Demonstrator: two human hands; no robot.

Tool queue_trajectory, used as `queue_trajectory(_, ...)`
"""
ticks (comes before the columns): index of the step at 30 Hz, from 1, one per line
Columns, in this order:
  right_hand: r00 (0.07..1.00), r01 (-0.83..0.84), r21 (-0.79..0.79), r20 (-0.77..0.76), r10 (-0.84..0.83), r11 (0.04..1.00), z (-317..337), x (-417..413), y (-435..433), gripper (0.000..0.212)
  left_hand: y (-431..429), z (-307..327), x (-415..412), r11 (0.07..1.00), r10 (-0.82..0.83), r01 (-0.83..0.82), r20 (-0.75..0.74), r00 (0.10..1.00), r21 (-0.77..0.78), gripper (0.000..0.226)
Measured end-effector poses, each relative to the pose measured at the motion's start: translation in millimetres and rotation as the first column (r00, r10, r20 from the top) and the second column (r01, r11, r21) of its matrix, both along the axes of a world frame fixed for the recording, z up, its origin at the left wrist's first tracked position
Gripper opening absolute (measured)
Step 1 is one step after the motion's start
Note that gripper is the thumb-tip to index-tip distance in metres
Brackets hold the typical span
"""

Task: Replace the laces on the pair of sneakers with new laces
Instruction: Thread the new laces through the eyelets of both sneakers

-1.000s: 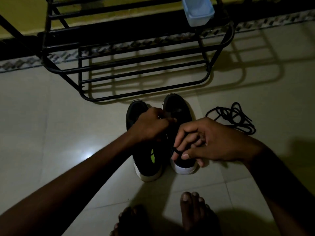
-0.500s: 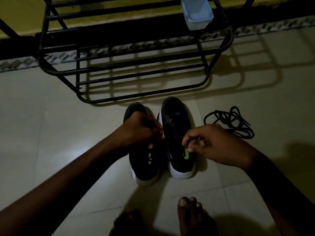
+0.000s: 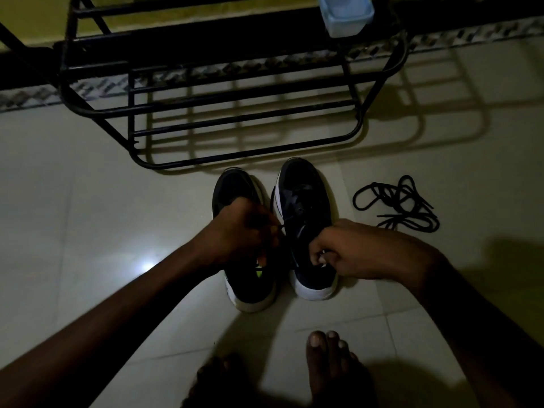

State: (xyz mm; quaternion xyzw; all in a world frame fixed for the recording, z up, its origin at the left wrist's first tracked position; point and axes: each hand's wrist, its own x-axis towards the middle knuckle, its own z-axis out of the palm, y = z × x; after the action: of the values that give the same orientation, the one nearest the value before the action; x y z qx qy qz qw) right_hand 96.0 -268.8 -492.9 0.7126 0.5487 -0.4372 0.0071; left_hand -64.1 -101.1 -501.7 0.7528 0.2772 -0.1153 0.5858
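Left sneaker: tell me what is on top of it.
The left hand covers the left sneaker at its middle, fingers pinching a lace that runs to the right sneaker. Tongue and eyelets are hidden; toe, heel and a yellow-green patch show.

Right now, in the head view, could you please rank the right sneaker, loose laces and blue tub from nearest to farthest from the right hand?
1. Right sneaker, under the right hand.
2. Loose laces, on the floor to its right.
3. Blue tub, up on the rack.
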Motion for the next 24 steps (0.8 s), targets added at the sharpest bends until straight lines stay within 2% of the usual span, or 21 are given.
queue_trajectory(2, 0.997, 0.066, 0.055, -0.046, -0.063, 0.996, 6, 8, -3, 0.025, 0, -2, -1, 1.0, -0.01, 0.011, -0.002, 1.0, 0.028, 0.011)
queue_trajectory(4, 0.984, 0.158, 0.143, -0.103, -0.144, 0.977, 15, 17, -9, 0.024, -2, -5, 0, 0.991, -0.044, 0.042, 0.018, 0.999, 0.126, 0.017)
queue_trajectory(6, 0.938, 0.332, 0.277, -0.2, -0.284, 0.902, 19, 23, -15, 0.018, -6, -9, 0, 0.97, -0.055, 0.037, 0.066, 0.996, 0.239, 0.018)
queue_trajectory(8, 0.86, 0.51, 0.449, -0.262, -0.438, 0.734, 15, 26, -15, 0.007, -11, -12, -1, 0.937, -0.057, 0.009, 0.127, 0.99, 0.349, 0.02)
queue_trajectory(10, 0.8, 0.564, 0.608, -0.234, -0.553, 0.558, 5, 26, -10, 0.011, -14, -15, -2, 0.901, -0.114, 0.024, 0.183, 0.976, 0.433, 0.023)
queue_trajectory(11, 0.757, 0.602, 0.64, -0.266, -0.597, 0.478, 0, 26, -6, 0.011, -16, -16, -2, 0.892, -0.158, 0.049, 0.208, 0.965, 0.45, 0.023)
queue_trajectory(13, 0.628, 0.744, 0.583, -0.443, -0.639, 0.327, -8, 27, 5, 0.008, -19, -18, -3, 0.873, -0.252, 0.115, 0.236, 0.938, 0.474, 0.021)
queue_trajectory(15, 0.512, 0.84, 0.492, -0.581, -0.633, 0.228, -9, 28, 15, 0.004, -20, -18, -3, 0.85, -0.325, 0.165, 0.252, 0.912, 0.5, 0.018)
queue_trajectory(18, 0.445, 0.885, 0.431, -0.671, -0.593, 0.176, -5, 29, 24, 0.004, -19, -21, 1, 0.834, -0.348, 0.181, 0.243, 0.906, 0.521, 0.018)
queue_trajectory(20, 0.448, 0.882, 0.44, -0.676, -0.585, 0.168, -1, 30, 25, 0.007, -17, -20, 4, 0.835, -0.333, 0.18, 0.217, 0.918, 0.519, 0.018)
queue_trajectory(22, 0.487, 0.863, 0.462, -0.655, -0.578, 0.204, 3, 29, 23, 0.008, -18, -17, 8, 0.827, -0.246, 0.085, 0.221, 0.944, 0.556, 0.023)
queue_trajectory(24, 0.511, 0.856, 0.452, -0.662, -0.547, 0.252, 9, 26, 18, 0.01, -18, -10, 19, 0.787, -0.095, -0.103, 0.285, 0.954, 0.608, 0.014)
